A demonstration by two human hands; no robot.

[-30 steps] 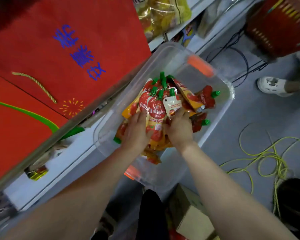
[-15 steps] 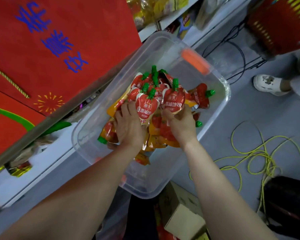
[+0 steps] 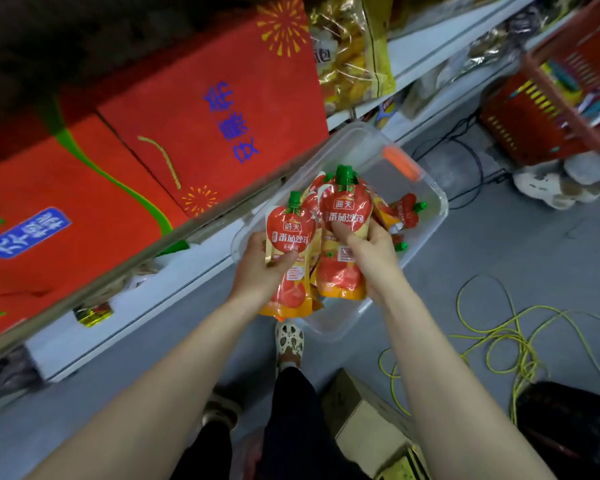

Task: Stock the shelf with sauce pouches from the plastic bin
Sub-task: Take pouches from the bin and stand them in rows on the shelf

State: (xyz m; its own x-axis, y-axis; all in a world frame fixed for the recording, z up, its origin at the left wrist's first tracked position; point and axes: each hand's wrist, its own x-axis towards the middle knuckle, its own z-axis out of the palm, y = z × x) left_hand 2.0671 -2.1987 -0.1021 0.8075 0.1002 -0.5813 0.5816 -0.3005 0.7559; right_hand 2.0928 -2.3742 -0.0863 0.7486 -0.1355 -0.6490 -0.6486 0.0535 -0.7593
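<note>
Since the earlier frame we are lifting red, green-capped sauce pouches above the clear plastic bin; our left hand and right hand are each gripping some.

red gift bags, yellow cord, red basket, cardboard box.

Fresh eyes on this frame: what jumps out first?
Centre frame, over the clear plastic bin, the left hand and right hand each grip red sauce pouches. Big red gift boxes fill the shelf at left; a yellow cord tangles on the floor at right.
</note>
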